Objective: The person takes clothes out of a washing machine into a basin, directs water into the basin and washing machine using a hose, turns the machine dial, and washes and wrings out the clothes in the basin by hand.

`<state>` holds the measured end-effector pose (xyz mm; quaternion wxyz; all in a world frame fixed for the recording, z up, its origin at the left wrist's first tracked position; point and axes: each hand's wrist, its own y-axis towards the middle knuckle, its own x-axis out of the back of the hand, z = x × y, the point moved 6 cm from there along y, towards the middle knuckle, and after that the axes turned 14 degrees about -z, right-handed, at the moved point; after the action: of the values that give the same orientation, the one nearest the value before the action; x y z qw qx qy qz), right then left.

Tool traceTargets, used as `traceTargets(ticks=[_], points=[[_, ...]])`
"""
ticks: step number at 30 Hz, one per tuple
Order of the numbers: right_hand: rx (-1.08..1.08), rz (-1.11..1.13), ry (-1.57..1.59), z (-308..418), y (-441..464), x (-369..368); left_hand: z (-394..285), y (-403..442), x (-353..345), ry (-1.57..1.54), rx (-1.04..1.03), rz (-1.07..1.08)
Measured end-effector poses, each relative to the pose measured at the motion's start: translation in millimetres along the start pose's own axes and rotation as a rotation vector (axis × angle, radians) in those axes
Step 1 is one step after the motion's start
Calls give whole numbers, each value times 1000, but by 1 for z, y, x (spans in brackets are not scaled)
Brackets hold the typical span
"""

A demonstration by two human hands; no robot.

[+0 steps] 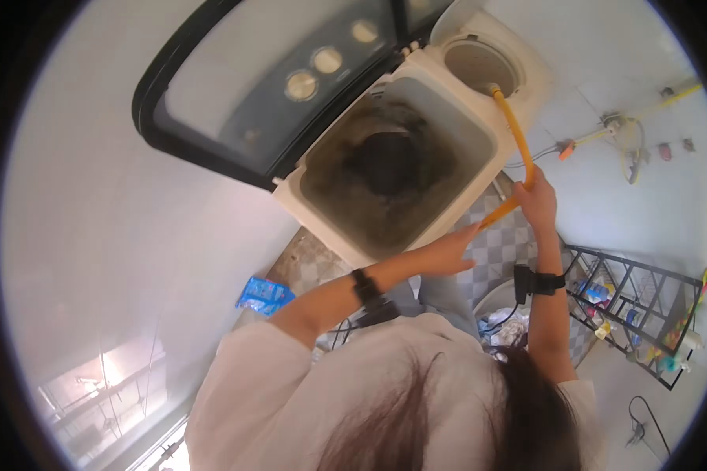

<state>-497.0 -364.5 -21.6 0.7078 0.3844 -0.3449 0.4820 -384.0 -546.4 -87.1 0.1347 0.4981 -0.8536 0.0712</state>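
A yellow hose [518,129] runs from the small round spin tub [483,59] of a twin-tub washing machine down past my hands. My right hand [536,202] is closed around the hose beside the machine's right edge. My left hand [450,250] has its fingers stretched out, their tips at the lower stretch of the hose; whether they touch it I cannot tell. Left of my hands, the large wash tub [471,157] stands uncovered, with dark cloth [385,161] in murky water. Its see-through lid [212,102] is raised.
A black wire rack [644,275] with bottles stands at right. Near my legs is a basin with light-coloured laundry [511,326]. A blue packet [265,296] lies at lower left. Pipes and a tap [613,124] are on the right wall. The floor [491,255] is checkered.
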Motion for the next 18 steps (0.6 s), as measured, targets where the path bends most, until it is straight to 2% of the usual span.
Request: traceTargets(ticks=[2, 3, 5, 6, 8, 14, 16, 18], points=[[-25, -6, 23, 12, -6, 9, 18, 21, -22, 171, -13, -161], [-52, -3, 69, 18, -6, 13, 24, 33, -33, 168, -14, -160], [-89, -3, 105, 25, -6, 17, 34, 54, -39, 20, 36, -355], [-69, -8, 77, 29, -2, 19, 31, 63, -40, 13, 32, -346], [-57, -6, 36, 24, 6, 18, 26, 75, -45, -261, 79, -361], [-94, 38, 177, 12, 17, -6, 23, 84, -36, -177, 273, -558], [-107, 96, 488, 2, 10, -13, 29, 85, -40, -195, 288, -630], [-110, 119, 417, -1, -9, 3, 35, 78, -42, -200, 307, -695]])
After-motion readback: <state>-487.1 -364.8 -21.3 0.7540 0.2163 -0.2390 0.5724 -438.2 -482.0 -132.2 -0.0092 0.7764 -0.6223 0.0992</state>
